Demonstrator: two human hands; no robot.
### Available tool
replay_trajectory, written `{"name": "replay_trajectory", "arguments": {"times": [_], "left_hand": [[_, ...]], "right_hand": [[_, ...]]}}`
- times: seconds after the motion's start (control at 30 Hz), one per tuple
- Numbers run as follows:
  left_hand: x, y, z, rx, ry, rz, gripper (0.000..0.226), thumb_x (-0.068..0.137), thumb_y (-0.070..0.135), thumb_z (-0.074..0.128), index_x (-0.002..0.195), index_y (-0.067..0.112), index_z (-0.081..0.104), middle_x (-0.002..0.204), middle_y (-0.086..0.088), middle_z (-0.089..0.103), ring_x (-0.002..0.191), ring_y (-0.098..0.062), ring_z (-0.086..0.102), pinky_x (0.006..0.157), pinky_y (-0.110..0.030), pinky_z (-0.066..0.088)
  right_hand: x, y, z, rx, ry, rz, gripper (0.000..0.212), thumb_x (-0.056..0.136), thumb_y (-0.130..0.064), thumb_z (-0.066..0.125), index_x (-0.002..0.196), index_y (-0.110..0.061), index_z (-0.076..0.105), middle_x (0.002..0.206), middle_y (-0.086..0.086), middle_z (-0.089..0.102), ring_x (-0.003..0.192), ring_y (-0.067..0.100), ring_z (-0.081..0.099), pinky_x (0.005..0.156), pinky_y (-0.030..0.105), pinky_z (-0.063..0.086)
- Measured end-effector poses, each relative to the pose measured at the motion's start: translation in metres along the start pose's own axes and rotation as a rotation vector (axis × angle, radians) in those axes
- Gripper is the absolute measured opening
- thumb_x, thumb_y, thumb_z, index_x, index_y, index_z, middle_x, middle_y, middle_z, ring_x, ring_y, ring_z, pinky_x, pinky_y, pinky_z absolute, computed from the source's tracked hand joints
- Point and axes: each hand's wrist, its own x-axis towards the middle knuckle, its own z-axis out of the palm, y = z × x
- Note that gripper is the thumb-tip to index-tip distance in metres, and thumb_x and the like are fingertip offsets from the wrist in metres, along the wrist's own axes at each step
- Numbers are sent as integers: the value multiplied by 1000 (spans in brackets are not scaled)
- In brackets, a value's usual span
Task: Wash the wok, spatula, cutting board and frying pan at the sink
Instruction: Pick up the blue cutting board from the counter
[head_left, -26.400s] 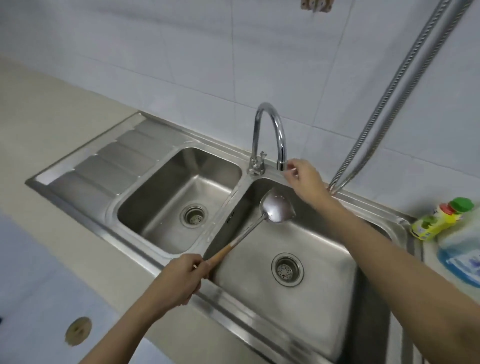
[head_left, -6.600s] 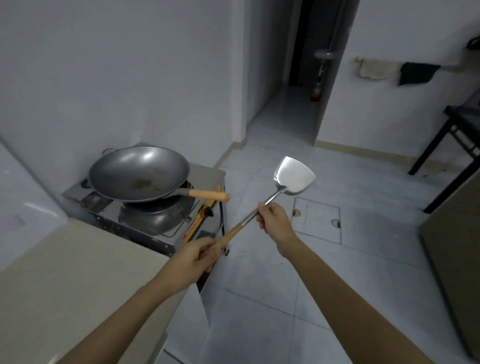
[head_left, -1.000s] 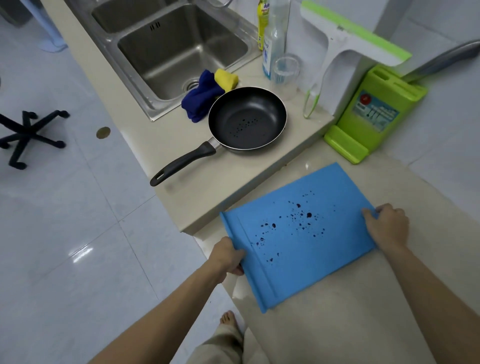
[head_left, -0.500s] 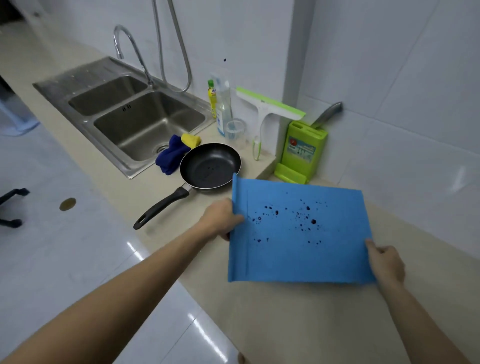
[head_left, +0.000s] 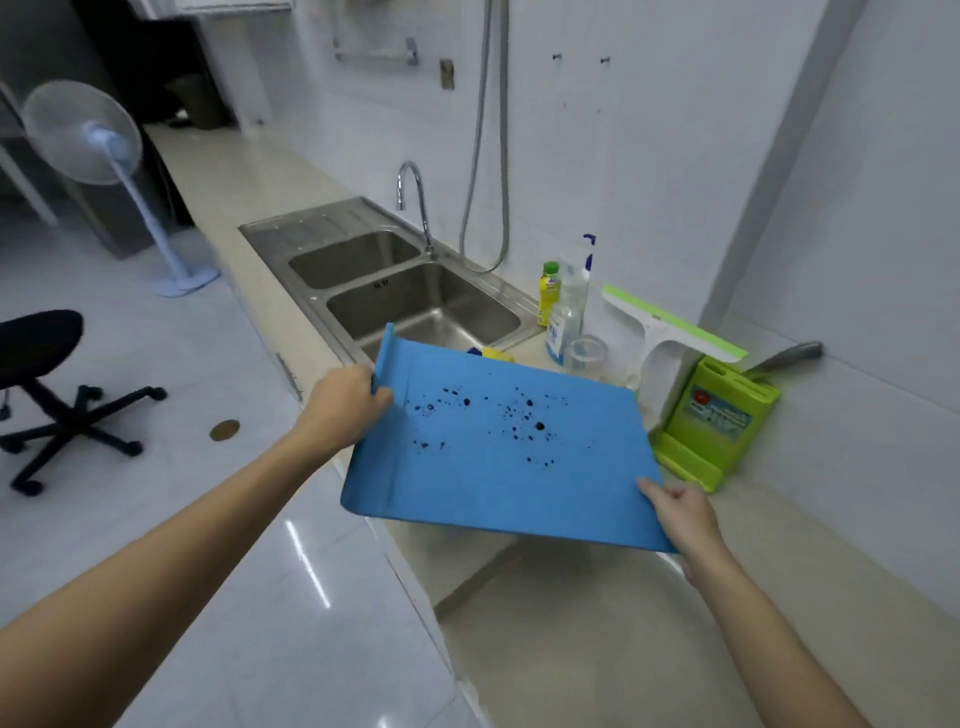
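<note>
Left hand (head_left: 349, 402), right hand (head_left: 680, 512) grip opposite edges, cutting board (head_left: 498, 452) between.

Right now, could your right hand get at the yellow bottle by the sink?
Probably not yet. The right hand grips the blue cutting board, which the left hand also holds, and the raised board lies between it and the yellow bottle.

No legible text; labels on green knife block (head_left: 719, 415) and bottles (head_left: 562, 317) too blurred.

A green knife block (head_left: 719, 415) stands beside a squeegee (head_left: 670, 332), bottles (head_left: 563, 312) nearby, fan (head_left: 83, 132) and office chair (head_left: 47, 384) on the floor
</note>
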Motion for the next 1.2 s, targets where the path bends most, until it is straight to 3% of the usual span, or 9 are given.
{"name": "replay_trajectory", "arguments": {"times": [0.23,0.33,0.47,0.57,0.67,0.8,0.93,1.1,1.2], "left_hand": [[55,-188,-62,0,172,-179,31,94,12,45,64,8,37,62,-6,42,65,-29,43,58,-34,28],[80,-264,-87,-50,244,-199,24,94,11,43,72,1,46,66,-10,46,70,-32,47,60,-36,30],[108,-344,-112,-86,301,-204,28,93,9,43,66,5,39,61,-6,42,65,-29,43,60,-35,28],[139,-389,-123,-119,293,-202,25,93,11,44,69,4,42,61,-5,42,66,-29,45,59,-35,29],[166,-415,-121,-163,263,-194,24,92,18,49,73,4,46,63,-5,47,58,-22,44,49,-32,25],[210,-436,-109,-180,191,-167,22,90,23,52,77,5,49,66,-2,50,58,-16,45,48,-28,28],[271,-439,-98,-191,103,-121,22,91,18,50,71,10,46,65,-1,50,58,-16,46,48,-27,28],[377,-421,-83,-186,34,-20,15,91,20,52,78,12,51,68,2,51,60,-10,46,48,-24,28],[442,-398,-73,-182,-64,59,15,89,20,54,84,6,57,69,-1,56,61,-13,50,49,-25,32]], "right_hand": [[-43,-135,157,9,-239,-209,31,85,-32,66,71,-11,48,78,6,55,70,19,52,56,31,34],[-60,-178,232,16,-282,-232,29,85,-32,67,82,-7,52,86,6,56,76,17,54,62,31,39],[-85,-218,319,-35,-291,-222,31,85,-30,66,67,-12,49,78,5,59,75,20,55,70,34,39],[-92,-228,376,-86,-272,-175,34,76,-46,68,74,-13,59,89,7,65,85,26,62,74,37,47],[-92,-225,418,-161,-184,-109,62,59,-66,59,95,-16,64,104,9,59,96,30,58,84,41,51],[-84,-228,454,-158,-115,-24,48,70,-59,59,102,-24,65,110,11,57,102,32,54,88,43,48],[-52,-236,482,-139,-37,47,48,77,-54,61,97,-9,63,109,14,57,99,32,54,75,35,43],[7,-248,522,-120,20,124,59,70,-63,60,100,-11,66,106,15,60,98,34,57,86,43,50],[48,-267,530,-117,73,201,54,80,-56,62,107,-9,64,114,20,56,106,37,53,90,39,46]]}}
